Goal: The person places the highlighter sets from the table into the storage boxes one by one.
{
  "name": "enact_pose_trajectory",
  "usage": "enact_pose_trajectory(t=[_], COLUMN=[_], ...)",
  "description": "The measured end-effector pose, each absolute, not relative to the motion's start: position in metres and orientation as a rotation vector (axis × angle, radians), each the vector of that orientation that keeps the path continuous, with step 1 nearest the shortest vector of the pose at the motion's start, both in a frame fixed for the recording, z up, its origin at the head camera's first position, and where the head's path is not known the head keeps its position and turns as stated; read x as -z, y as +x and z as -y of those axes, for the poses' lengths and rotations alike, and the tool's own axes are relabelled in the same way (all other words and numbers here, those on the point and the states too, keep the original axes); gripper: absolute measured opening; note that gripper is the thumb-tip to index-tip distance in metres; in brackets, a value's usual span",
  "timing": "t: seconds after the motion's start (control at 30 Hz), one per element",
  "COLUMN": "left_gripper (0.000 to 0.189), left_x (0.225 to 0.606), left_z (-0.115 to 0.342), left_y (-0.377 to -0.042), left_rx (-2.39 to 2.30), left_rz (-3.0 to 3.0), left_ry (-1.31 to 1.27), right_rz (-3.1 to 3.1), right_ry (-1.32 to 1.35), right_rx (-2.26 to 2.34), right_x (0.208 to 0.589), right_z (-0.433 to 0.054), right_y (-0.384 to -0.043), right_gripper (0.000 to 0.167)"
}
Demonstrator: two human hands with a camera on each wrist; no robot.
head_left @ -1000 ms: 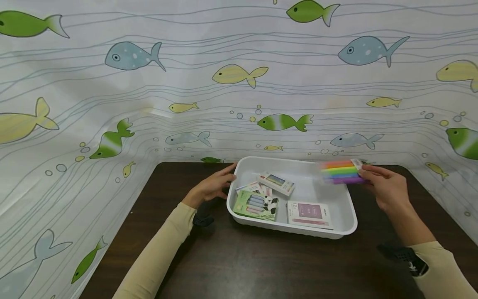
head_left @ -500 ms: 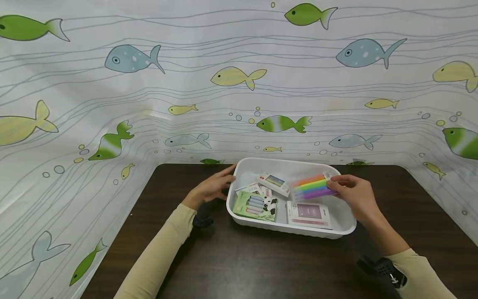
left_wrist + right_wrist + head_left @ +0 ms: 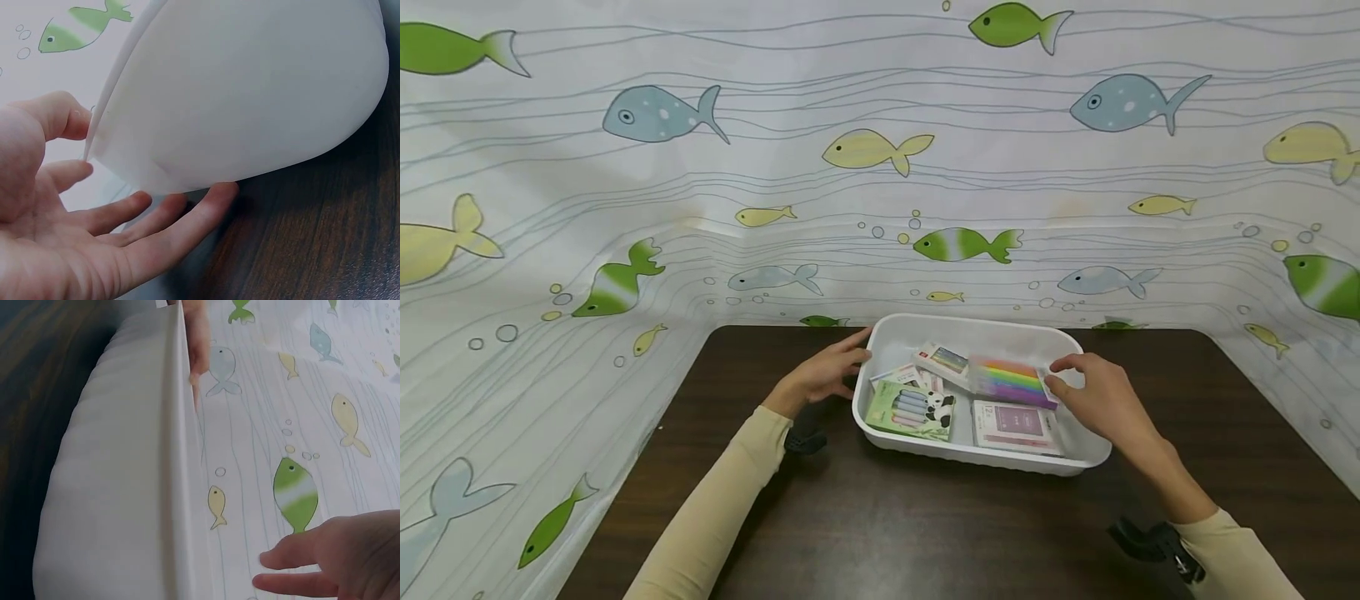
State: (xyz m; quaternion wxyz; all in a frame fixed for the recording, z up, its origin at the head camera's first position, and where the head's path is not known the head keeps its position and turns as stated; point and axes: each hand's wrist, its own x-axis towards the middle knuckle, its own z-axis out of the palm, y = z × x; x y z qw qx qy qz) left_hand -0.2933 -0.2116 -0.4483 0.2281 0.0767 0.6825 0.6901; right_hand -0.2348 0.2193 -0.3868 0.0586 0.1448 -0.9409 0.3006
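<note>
In the head view a white plastic tray (image 3: 970, 454) stands on the dark table. My left hand (image 3: 823, 375) is at its left end, thumb and fingertips touching the rim and outer wall, as the left wrist view also shows. My right hand (image 3: 1101, 400) hovers over the tray's right side, thumb and forefinger apart. Close by its fingertips lies a clear pack of rainbow-coloured pens (image 3: 1011, 382), slightly blurred, in the tray. In the right wrist view, nothing shows between the thumb and forefinger of the right hand (image 3: 350, 556).
The tray also holds a green panda-print box (image 3: 912, 412), a white box with a purple panel (image 3: 1018, 429), a slim white box (image 3: 942, 365) and a partly covered white pack (image 3: 895, 375). Behind the table (image 3: 910, 533) hangs a fish-print sheet (image 3: 865, 200).
My right hand has brought the pen pack leftward and down into the tray, and its fingers have let go. The left hand has stayed at the tray's left end.
</note>
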Motion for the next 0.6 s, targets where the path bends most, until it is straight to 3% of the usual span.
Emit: enact_pose_trajectory(t=[0.2, 0.6], left_gripper=[0.063, 0.063], left_x=[0.45, 0.467], left_z=[0.208, 0.212], left_y=[-0.293, -0.283], left_rx=[-1.89, -1.88], left_rz=[-1.866, -1.919], left_ry=[0.208, 0.174], right_rz=[2.759, 2.582], right_ry=[0.386, 0.39], right_rx=[-0.91, -0.965], right_x=[0.385, 0.376], right_z=[-0.231, -0.259], right_y=[-0.231, -0.233], right_gripper=[0.03, 0.042])
